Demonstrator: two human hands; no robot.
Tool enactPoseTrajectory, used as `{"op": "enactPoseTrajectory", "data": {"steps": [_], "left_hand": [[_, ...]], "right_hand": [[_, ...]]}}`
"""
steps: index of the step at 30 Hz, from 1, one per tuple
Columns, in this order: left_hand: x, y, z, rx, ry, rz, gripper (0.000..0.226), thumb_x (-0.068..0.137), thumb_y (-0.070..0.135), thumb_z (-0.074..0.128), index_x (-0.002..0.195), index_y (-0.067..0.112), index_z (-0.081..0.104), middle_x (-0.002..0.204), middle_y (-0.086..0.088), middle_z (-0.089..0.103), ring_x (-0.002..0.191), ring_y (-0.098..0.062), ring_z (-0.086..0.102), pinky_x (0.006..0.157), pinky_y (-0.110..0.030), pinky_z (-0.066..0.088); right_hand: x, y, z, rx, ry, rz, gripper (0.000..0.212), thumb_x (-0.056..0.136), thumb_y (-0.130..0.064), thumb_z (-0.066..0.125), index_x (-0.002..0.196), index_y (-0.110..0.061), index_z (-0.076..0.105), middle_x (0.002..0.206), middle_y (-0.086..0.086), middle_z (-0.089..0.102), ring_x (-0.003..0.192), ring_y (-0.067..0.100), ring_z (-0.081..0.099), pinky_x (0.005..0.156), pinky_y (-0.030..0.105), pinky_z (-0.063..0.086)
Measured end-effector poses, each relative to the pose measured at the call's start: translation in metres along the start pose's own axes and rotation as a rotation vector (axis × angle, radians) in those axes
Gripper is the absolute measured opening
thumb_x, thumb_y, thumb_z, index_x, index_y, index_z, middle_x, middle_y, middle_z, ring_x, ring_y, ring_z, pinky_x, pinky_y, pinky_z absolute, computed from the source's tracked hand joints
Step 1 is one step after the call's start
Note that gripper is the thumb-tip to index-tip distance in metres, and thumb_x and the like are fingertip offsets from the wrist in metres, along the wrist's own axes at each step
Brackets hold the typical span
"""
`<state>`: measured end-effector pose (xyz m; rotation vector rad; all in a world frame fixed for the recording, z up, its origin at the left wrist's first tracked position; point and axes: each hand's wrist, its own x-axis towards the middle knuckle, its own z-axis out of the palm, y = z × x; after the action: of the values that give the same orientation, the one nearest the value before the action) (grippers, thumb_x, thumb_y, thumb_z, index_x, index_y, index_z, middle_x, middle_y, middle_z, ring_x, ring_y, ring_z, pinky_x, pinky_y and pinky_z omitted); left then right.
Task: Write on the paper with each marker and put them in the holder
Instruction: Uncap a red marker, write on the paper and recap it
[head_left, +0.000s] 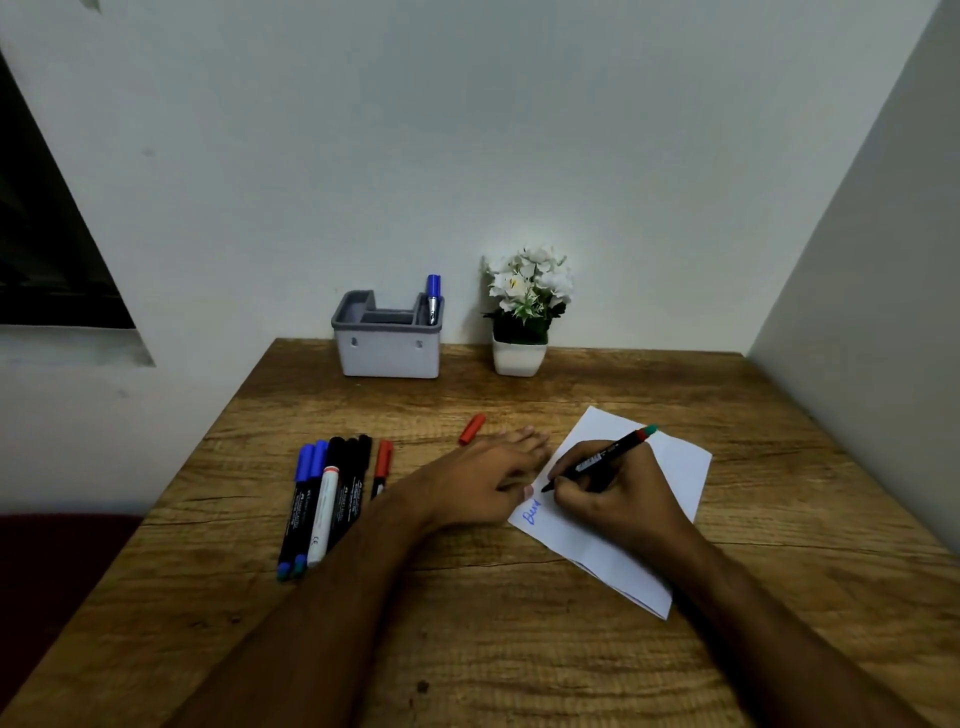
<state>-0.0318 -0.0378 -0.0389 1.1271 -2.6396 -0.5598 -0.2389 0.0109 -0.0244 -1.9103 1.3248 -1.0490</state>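
We read blue handwriting (532, 511), roughly "Bun", on the paper (670, 467) at lower right of centre. Print on the markers (324, 499) at left is too small to read.

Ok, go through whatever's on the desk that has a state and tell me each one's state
Holder: upright, one blue marker inside.
Held marker: uncapped, tip on paper.
Red cap: loose on desk.
Marker row: lying flat.
Left hand: flat on paper's edge.
Right hand: gripping marker.
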Motion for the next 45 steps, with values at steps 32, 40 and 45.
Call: {"op": "enactPoseTrajectory", "data": {"steps": [32,40,45], "left_hand": [[-0.0012,0.006,-0.0027,-0.012,0.009,-0.007,0.064,0.099,0.019,0.051,0.156,0.02,0.022,0.165,0.005,0.016,0.151,-0.005,0.007,0.121,-0.023,0.005],[-0.0008,0.0037,-0.0013,-0.018,0.005,-0.017,0.064,0.099,0.022,0.05,0.156,0.022,0.022,0.165,0.006,0.015,0.151,-0.005,0.006,0.124,-0.028,0.007],[-0.0006,0.0033,-0.0009,-0.013,0.004,-0.013,0.065,0.098,0.02,0.051,0.157,0.022,0.024,0.165,0.004,0.016,0.152,-0.007,0.008,0.124,-0.031,0.008]], "right_hand": [[0.0013,-0.0037,0.0018,-0.062,0.053,0.078,0.011,0.088,-0.01,0.074,0.085,-0.02,0.079,0.082,-0.006,0.077,0.082,0.005,0.073,0.072,0.023,0.06],[0.002,-0.0046,0.0017,-0.07,0.073,0.101,0.008,0.089,-0.011,0.074,0.091,-0.017,0.08,0.086,-0.008,0.077,0.084,0.003,0.073,0.073,0.019,0.06],[0.0025,-0.0038,0.0029,-0.074,0.099,0.085,0.013,0.087,-0.007,0.073,0.082,-0.018,0.078,0.077,-0.005,0.077,0.075,0.007,0.073,0.068,0.024,0.058]]}}
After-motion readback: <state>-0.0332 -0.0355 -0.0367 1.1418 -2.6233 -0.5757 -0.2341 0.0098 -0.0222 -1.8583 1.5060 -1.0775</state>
